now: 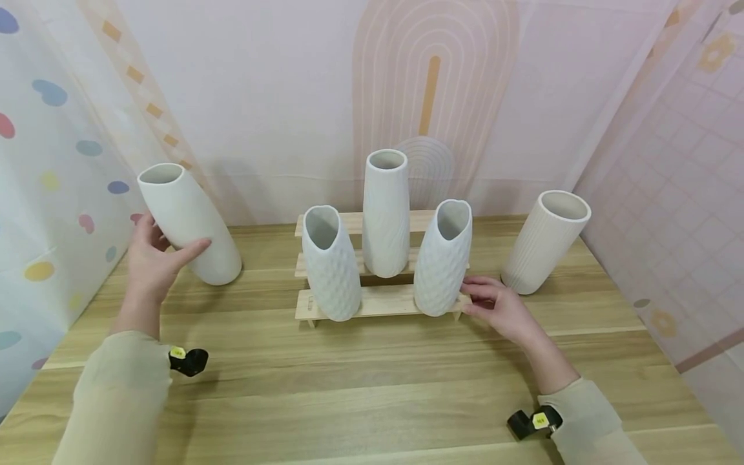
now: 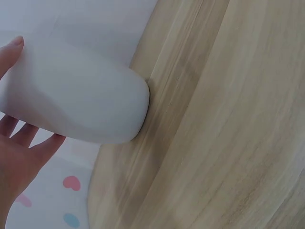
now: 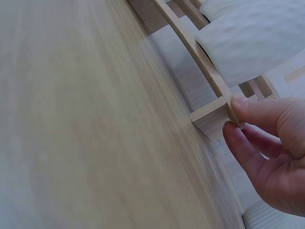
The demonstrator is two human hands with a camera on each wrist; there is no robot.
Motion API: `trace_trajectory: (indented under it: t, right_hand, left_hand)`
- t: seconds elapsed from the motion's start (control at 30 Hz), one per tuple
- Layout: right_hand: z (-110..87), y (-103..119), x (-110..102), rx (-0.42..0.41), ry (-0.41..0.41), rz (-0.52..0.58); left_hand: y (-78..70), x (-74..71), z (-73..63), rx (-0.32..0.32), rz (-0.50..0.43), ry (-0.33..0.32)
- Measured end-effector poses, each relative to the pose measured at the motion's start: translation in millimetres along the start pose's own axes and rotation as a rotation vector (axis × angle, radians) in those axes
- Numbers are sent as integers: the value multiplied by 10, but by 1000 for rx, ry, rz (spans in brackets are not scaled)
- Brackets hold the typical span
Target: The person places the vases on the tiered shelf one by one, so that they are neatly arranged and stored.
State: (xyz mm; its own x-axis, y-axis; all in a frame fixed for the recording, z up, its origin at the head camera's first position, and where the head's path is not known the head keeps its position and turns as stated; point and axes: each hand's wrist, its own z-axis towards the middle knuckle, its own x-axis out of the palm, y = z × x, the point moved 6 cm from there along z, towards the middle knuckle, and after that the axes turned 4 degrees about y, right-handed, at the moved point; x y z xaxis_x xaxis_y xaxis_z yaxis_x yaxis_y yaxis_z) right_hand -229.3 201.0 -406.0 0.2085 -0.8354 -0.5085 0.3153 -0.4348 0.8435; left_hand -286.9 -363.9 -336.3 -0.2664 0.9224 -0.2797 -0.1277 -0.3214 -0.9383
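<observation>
At the left, a smooth white vase (image 1: 194, 219) stands on the table, with my left hand (image 1: 155, 255) around its side. In the left wrist view, the thumb lies across one side of this vase (image 2: 81, 90) and the fingers reach along the other. A tiered wooden stand (image 1: 383, 301) is in the middle. The right hand (image 1: 501, 310) pinches the right end of its lowest slat; in the right wrist view, thumb (image 3: 257, 112) and fingertips meet at the slat end. Close by, a dimpled white vase (image 1: 444, 258) rests on that slat.
Another dimpled vase (image 1: 331, 265) is on the lowest slat's left side. A taller white vase (image 1: 386, 213) stands behind, higher on the stand. To the right, a ribbed vase (image 1: 546, 242) stands on the wooden table (image 1: 349, 394). A patterned curtain (image 1: 279, 97) hangs behind.
</observation>
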Motion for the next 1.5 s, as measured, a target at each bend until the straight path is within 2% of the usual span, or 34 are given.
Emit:
trace_trajectory:
  t: [0.1,0.23,0.4,0.67,0.8,0.9,1.07,1.13,1.3,1.43,1.5]
  right_hand:
    - [4,-3,2,-4,-2,0]
    - [3,-6,3,-5,-2,2]
    - [-2,5,3,-2,3,-1]
    - [3,19,3,2,5,-6]
    - [1,32,3,8,9,10]
    - [-4,45,3,9,12,19]
    - [-10,51,0,14,18,25]
    - [-10,46,-1,15,19,19]
    - [-7,28,1,15,14,-3]
    - [-5,24,2,4,11,-19]
    - [-5,26,4,-2,12,-24]
  left_hand:
    - [-3,9,2,-3,-24,-5]
    - [-2,13,-6,-22,9,-18]
    - [-14,27,-27,-30,76,-70]
    - [-27,69,-61,-74,95,-124]
    - [-89,102,-68,-72,84,-129]
    - [-206,134,-69,-58,64,-127]
    - [-502,209,-63,-23,-86,-115]
    - [-641,250,-68,4,-171,-106]
    - [-1012,385,-96,97,-306,-88]
    - [-1294,515,-132,188,-350,-69]
    - [-1410,586,-153,226,-322,-60]
